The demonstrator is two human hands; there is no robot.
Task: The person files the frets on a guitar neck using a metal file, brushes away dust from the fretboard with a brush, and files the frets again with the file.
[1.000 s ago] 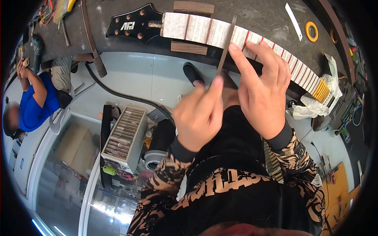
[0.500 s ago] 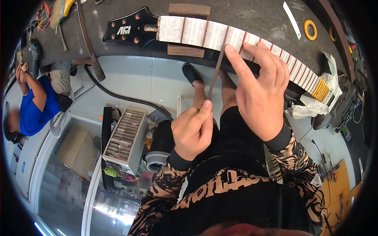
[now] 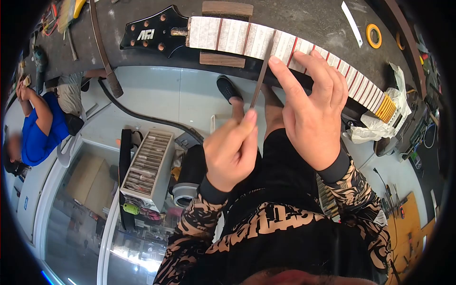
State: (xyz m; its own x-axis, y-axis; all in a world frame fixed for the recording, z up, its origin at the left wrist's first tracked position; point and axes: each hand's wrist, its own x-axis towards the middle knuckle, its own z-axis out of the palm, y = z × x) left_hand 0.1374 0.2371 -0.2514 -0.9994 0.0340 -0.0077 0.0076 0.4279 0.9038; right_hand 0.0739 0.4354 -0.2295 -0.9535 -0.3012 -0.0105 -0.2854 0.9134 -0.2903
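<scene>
Surface [image 3: 316,26] carries the neck [image 3: 256,40] along its near edge; right hand [image 3: 308,111], fingers partly spread, rests on it; left hand [image 3: 230,151] pinches the file [image 3: 259,88], laid across (light, level strokes, sparing white tape [image 3: 206,33], should serve best).

Field of black and tan: we are wearing a black top [image 3: 304,254], large tan lettering [image 3: 270,222] running across it. To either side of the lettering, the left sleeve [image 3: 192,228] and right sleeve [image 3: 358,199] are showing a swirling black-and-tan print, both ending in plain black cuffs [image 3: 336,166]. Outward of the lettering, the right sleeve is bearing a small white tag [image 3: 380,218]. Footward of it, we are wearing black shorts [image 3: 280,154] and a black, round-toed shoe [image 3: 228,88].
</scene>
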